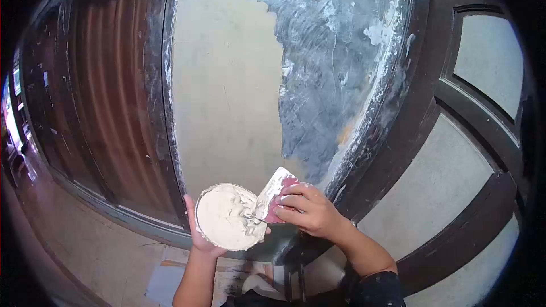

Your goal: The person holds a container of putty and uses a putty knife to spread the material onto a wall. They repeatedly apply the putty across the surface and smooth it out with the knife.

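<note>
My left hand (200,240) supports a round, shallow container of cream-white putty (224,216) from the side and below; some fingertips show at its right edge. The putty is smooth on the left and ridged on the right. My right hand (311,211) grips a reddish-pink putty spreader (281,193), fingers wrapped over its face. White putty coats the spreader's outer part, and its lower edge meets the putty at the container's right side. Behind both hands stands a panel (227,79), cream-coated on the left and smeared blue-grey on the right.
A dark wooden frame with a reddish-brown panel (111,96) stands at the left. On the right, dark rails surround pale panels (432,176). White smears mark the frame edge (372,102). Pale sheets (165,278) lie on the floor (102,250) below.
</note>
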Demonstrator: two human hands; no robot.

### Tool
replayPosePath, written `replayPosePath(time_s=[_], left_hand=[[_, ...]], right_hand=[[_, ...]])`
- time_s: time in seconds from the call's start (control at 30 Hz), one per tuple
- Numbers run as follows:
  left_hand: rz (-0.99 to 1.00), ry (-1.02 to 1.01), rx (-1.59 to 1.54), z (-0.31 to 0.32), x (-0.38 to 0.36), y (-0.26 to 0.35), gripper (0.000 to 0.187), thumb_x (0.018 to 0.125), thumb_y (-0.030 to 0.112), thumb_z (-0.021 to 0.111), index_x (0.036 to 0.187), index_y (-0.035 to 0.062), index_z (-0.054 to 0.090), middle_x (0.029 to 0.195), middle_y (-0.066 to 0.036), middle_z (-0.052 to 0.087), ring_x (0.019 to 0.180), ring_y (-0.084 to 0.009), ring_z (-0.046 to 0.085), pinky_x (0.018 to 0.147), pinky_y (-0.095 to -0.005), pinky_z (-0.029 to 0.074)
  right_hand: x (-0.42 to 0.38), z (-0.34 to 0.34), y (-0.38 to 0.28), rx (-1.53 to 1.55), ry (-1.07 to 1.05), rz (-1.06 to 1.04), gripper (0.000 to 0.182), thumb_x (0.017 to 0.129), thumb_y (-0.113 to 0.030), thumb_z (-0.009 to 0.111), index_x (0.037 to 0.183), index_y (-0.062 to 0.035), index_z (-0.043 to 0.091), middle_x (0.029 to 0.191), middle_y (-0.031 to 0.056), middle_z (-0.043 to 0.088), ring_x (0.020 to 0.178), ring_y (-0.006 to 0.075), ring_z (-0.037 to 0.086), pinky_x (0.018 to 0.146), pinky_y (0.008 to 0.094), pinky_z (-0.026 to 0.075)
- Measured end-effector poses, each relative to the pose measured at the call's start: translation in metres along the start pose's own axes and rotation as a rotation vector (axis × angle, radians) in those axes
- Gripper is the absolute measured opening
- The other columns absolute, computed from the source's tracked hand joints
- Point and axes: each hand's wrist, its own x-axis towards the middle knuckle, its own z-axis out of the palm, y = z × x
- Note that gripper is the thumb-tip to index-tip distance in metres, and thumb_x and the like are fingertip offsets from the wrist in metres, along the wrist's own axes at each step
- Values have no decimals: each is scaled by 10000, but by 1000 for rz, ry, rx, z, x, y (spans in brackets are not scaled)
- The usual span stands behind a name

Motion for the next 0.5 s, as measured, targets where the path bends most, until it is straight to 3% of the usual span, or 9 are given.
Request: replayPosePath(time_s=[0.13, 0.17, 0.5], left_hand=[[2, 51, -63, 4, 0, -4, 1190, 847, 969, 201, 1598, 54, 325, 1590, -292, 391, 1338, -578, 497, 1029, -791, 428], [-19, -36, -213, 9, -2, -6, 1185, 851, 966, 196, 1606, 60, 314, 1609, -282, 368, 1376, -563, 466, 1053, -806, 388], [-43, -35, -7, 9, -1, -12, 1161, 873, 945, 217, 1608, 51, 310, 1619, -270, 362, 1393, -529, 466, 1071, -800, 373]], right_hand=[[-2, 2, -3, 8, 52, 16, 276, 823, -145, 722, 1095, -109, 744, 1101, 47, 696, 1101, 272, 654, 881, 426, 547], [-3, 3, -4, 15, 72, 27, 283, 817, -143, 729, 1097, -103, 742, 1098, 48, 697, 1095, 273, 654, 877, 424, 549], [-14, 10, -9, 57, 164, 100, 393, 716, -31, 773, 1104, -85, 747, 1108, 60, 701, 1082, 312, 639, 895, 429, 554]])
